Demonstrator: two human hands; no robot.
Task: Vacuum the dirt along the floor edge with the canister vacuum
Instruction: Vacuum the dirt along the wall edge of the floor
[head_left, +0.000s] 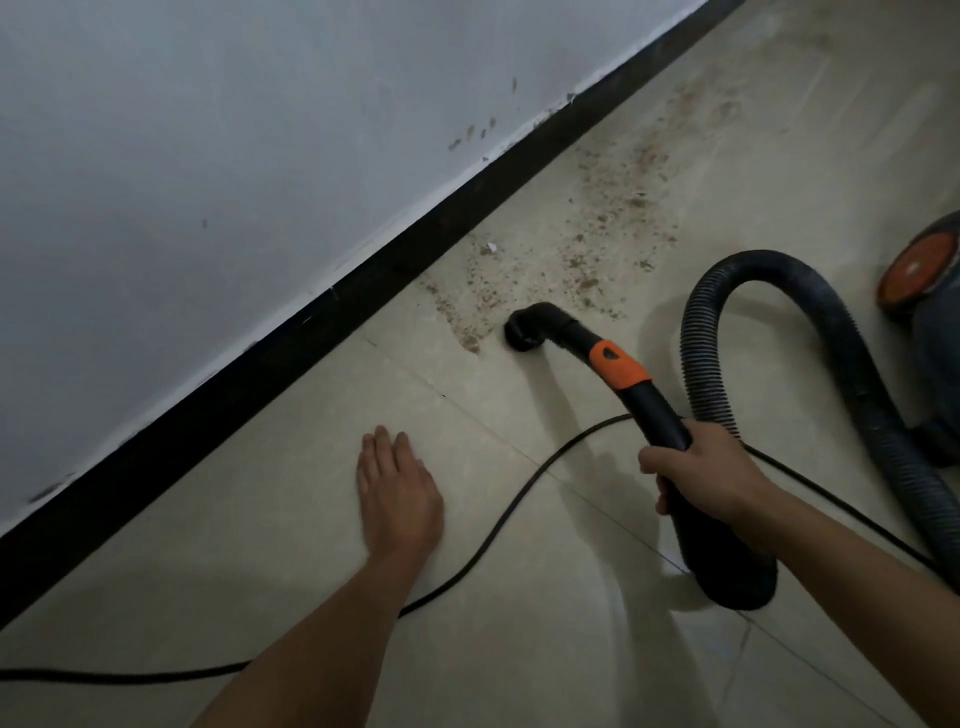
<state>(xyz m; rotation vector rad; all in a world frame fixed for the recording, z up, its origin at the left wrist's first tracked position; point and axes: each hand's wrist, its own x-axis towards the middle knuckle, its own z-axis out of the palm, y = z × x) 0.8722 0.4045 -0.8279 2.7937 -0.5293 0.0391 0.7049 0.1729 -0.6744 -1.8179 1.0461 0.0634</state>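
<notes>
Right hand is clamped around the black vacuum handle; its curved nozzle sits on the tiled floor at the near edge of the dirt beside the black baseboard. Left hand lies flat, fingers together, holding nothing. The ribbed hose loops to the canister at right. 1 power cord crosses the floor.

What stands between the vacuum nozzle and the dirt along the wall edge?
Nothing visible does. The nozzle sits at the near end of the dirt, and the floor onward beside the baseboard is bare. The power cord lies behind the nozzle, nearer the person.
</notes>
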